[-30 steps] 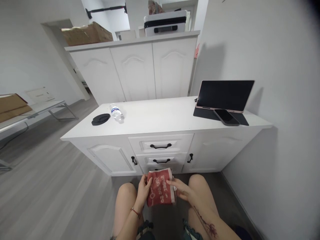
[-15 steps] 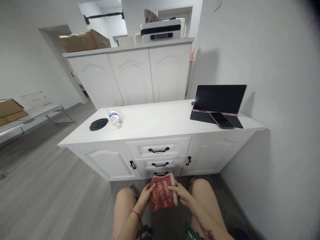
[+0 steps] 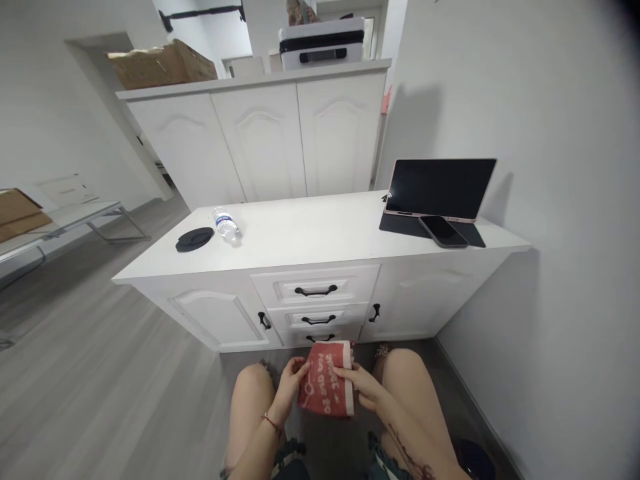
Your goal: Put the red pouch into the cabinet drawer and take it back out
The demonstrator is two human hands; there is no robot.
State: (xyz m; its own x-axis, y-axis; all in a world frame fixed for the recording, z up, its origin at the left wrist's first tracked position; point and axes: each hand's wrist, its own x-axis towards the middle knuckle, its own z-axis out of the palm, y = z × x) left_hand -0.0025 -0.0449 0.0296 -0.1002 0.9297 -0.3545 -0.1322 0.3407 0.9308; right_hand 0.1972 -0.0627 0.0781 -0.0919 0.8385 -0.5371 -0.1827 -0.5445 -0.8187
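Between my knees I hold a folded red towel (image 3: 326,383) with pale lettering and a white border along its right side. My left hand (image 3: 292,383) pinches the towel's left edge, thumb on top. At the right edge, my right hand (image 3: 361,383) grips it with the thumb over the front and the other fingers behind. The towel hangs in front of the lowest drawer of the white cabinet (image 3: 315,263), apart from the cabinet's top.
On the cabinet top lie a clear plastic bottle (image 3: 227,227) and a black round flat thing (image 3: 195,239) at the left. A tablet (image 3: 441,189) on its stand and a phone (image 3: 443,231) are at the right. A wall (image 3: 575,200) bounds the right side.
The whole view has shifted slightly, with the cabinet a little higher in the picture. The towel stays in both hands and lies flatter, its lettering clearer.
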